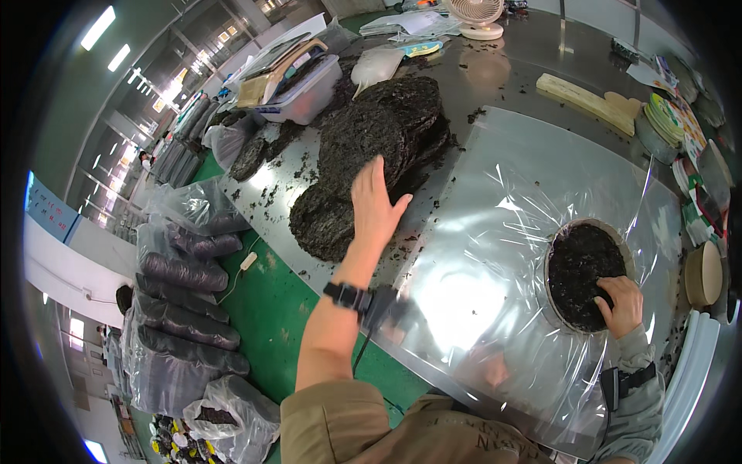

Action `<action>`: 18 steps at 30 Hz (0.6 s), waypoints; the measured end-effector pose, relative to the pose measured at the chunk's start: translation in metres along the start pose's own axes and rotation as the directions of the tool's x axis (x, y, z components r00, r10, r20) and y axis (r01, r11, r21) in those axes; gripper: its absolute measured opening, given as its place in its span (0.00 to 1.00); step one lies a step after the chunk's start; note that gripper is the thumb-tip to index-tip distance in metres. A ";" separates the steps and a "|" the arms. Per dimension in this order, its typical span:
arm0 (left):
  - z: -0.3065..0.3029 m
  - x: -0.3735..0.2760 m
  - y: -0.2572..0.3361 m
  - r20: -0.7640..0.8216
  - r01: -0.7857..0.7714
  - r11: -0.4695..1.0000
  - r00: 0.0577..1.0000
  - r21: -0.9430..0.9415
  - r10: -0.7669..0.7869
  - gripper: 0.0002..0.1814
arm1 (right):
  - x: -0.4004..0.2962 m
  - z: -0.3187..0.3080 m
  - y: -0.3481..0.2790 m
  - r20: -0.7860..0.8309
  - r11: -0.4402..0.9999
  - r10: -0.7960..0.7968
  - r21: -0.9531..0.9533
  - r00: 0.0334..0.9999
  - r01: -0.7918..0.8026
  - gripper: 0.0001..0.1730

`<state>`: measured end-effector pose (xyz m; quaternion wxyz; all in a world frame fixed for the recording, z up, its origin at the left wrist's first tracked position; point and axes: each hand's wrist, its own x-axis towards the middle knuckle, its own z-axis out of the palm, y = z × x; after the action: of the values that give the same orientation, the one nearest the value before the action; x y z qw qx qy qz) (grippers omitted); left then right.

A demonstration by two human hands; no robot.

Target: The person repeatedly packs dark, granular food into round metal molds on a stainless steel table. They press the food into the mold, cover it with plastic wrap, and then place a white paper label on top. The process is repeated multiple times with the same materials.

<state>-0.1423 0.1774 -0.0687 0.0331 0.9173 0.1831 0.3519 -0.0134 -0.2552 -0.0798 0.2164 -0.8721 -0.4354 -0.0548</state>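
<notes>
My left hand (374,203) is over the front of a stack of dark, round cakes that look like dried seaweed (371,127). Its fingers are extended and the thumb stands apart; whether it touches the stack I cannot tell. My right hand (623,303) rests at the near right edge of a round mould (548,272), fingertips on the dark seaweed (582,272) inside. Thumb and forefinger are spread, with nothing seen between them. Clear plastic film (510,232) lies under and around the mould, wrinkled near its rim.
Beyond the stack stand a clear plastic tub (307,93) and a scale (284,64). A wooden block (585,104) and a fan (478,17) are farther back. A round box (703,272) stands right. Bagged seaweed rolls (185,313) are piled on the floor left of the metal table (330,278).
</notes>
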 end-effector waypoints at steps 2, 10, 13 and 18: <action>0.008 0.009 -0.013 0.099 0.006 0.959 0.994 0.282 -0.035 0.45 | -0.001 0.002 0.002 -0.028 0.999 -0.044 0.000 0.999 0.044 0.14; -0.028 0.023 -0.054 -0.087 -0.237 0.909 0.956 0.342 0.282 0.32 | 0.000 0.013 0.003 -0.059 0.999 -0.034 0.018 0.998 0.035 0.12; -0.089 0.040 -0.003 -0.104 -0.413 0.905 0.900 0.107 0.423 0.36 | -0.006 0.006 0.010 -0.047 0.999 -0.007 0.053 0.999 0.009 0.23; -0.088 0.035 0.121 -0.007 -0.093 0.623 0.990 -0.777 0.140 0.30 | 0.004 -0.005 0.031 -0.254 0.733 0.126 0.676 0.959 0.083 0.33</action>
<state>-0.1379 0.0711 0.0424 0.4060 0.8332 -0.0466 0.3726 0.0135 -0.2703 -0.0846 0.5806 -0.7204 -0.3792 -0.0133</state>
